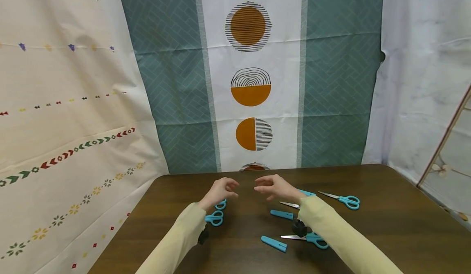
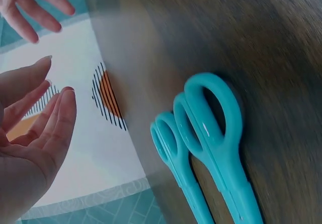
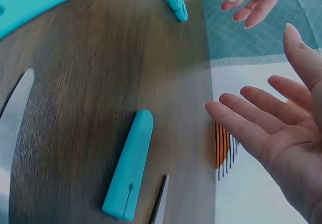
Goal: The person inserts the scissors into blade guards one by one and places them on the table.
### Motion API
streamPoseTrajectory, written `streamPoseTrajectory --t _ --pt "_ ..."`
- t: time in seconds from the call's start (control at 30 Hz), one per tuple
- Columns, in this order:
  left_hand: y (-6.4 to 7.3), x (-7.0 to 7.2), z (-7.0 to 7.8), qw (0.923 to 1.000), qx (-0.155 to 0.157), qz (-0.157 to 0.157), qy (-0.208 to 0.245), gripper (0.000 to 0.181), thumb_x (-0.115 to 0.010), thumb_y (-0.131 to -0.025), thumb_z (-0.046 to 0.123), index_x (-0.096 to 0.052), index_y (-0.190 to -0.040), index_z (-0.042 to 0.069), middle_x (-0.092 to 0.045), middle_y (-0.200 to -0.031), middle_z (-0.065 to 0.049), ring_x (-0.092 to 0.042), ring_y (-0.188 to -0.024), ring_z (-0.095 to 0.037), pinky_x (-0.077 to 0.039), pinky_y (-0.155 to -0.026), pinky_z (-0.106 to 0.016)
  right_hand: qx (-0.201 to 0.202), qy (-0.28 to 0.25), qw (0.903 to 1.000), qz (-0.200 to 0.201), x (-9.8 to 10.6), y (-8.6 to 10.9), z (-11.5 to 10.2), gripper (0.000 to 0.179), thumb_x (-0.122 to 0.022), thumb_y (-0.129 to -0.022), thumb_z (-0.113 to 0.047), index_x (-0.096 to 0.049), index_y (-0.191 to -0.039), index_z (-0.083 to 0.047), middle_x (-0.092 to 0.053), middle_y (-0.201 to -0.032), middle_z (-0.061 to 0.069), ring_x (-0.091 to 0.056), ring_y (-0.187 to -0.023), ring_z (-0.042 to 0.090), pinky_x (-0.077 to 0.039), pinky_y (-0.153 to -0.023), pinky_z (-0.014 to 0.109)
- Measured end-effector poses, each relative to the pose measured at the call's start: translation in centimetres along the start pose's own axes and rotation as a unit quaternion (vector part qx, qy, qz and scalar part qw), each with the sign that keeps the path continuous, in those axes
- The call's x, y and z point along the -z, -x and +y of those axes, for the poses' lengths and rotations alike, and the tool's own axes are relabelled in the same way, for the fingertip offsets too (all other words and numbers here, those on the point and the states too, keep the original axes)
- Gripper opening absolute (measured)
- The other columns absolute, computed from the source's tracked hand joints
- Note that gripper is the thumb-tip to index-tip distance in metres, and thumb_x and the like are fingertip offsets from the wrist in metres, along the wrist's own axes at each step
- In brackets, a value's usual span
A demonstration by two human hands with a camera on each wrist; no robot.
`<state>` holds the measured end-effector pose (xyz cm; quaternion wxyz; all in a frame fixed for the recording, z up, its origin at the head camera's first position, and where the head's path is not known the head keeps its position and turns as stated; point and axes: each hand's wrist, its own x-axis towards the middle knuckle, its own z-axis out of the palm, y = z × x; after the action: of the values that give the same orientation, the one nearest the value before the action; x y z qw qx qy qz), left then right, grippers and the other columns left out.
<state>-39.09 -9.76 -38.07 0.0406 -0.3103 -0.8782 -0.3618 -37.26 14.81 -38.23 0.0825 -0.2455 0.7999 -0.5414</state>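
Note:
My left hand [image 1: 219, 192] hovers above the table with loosely bent fingers and nothing in them. Below its wrist lie two pairs of turquoise-handled scissors, the nearer [image 2: 221, 143] and the farther [image 2: 176, 153], with turquoise covers over their blades. My right hand [image 1: 278, 187] hangs in the air opposite, likewise holding nothing. Around the right forearm lie bare-bladed scissors: one pair [image 1: 349, 201] farther right, another [image 1: 312, 239] partly behind the sleeve, and a blade [image 1: 290, 204] whose handle the arm hides. Loose turquoise blade covers lie near them: one [image 1: 281, 214] in the middle, one [image 1: 274, 243] nearer, one [image 1: 307, 192] farther back.
A dark brown wooden table [image 1: 243, 241] carries everything. Behind its far edge hangs a patterned curtain [image 1: 342, 81] of green and white panels. Cream cloth [image 1: 73, 102] hangs at the left, and pale marbled cloth [image 1: 423, 81] at the right.

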Motion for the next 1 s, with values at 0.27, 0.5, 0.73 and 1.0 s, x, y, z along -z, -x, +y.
streamPoseTrajectory --t 0.27,0.5,0.73,1.0 --pt "-0.1 -0.6 0.4 0.9998 -0.004 -0.013 0.011 0.024 -0.073 -0.076 0.008 -0.065 -0.099 0.003 -0.057 -0.095 -0.016 -0.058 -0.077 -0.021 -0.048 -0.063 -0.029 0.0 0.027 0.9996 -0.006 1.5 1.3 1.0 0.05 -0.065 -0.085 -0.023 -0.049 -0.125 0.003 -0.056 -0.115 0.018 -0.057 -0.097 0.029 -0.048 -0.071 0.046" --pt "0.0 -1.1 0.7 0.9994 -0.008 -0.024 0.024 0.024 -0.072 -0.077 0.009 -0.065 -0.1 0.003 -0.059 -0.092 -0.01 -0.058 -0.077 -0.019 -0.047 -0.063 -0.028 -0.003 0.034 0.9994 -0.009 2.9 2.6 1.4 0.049 -0.066 -0.084 -0.018 -0.05 -0.124 0.004 -0.055 -0.114 0.02 -0.057 -0.097 0.031 -0.048 -0.072 0.045" --pt "0.0 -1.8 1.1 0.9969 -0.005 -0.053 0.058 0.026 -0.072 -0.079 0.014 -0.065 -0.103 0.008 -0.06 -0.092 0.002 -0.059 -0.08 -0.015 -0.047 -0.067 -0.029 0.006 0.064 0.9979 -0.013 3.9 3.6 1.9 0.048 -0.069 -0.081 -0.018 -0.053 -0.122 0.003 -0.055 -0.113 0.021 -0.057 -0.095 0.031 -0.05 -0.07 0.038" --pt "0.1 -2.8 1.5 0.9902 -0.029 -0.111 0.081 0.027 -0.071 -0.079 0.011 -0.065 -0.105 0.005 -0.062 -0.093 0.0 -0.059 -0.079 -0.011 -0.047 -0.07 -0.027 0.045 0.124 0.9904 -0.041 5.2 5.0 2.5 0.042 -0.066 -0.084 -0.015 -0.054 -0.121 0.003 -0.055 -0.116 0.02 -0.052 -0.105 0.035 -0.048 -0.076 0.034"
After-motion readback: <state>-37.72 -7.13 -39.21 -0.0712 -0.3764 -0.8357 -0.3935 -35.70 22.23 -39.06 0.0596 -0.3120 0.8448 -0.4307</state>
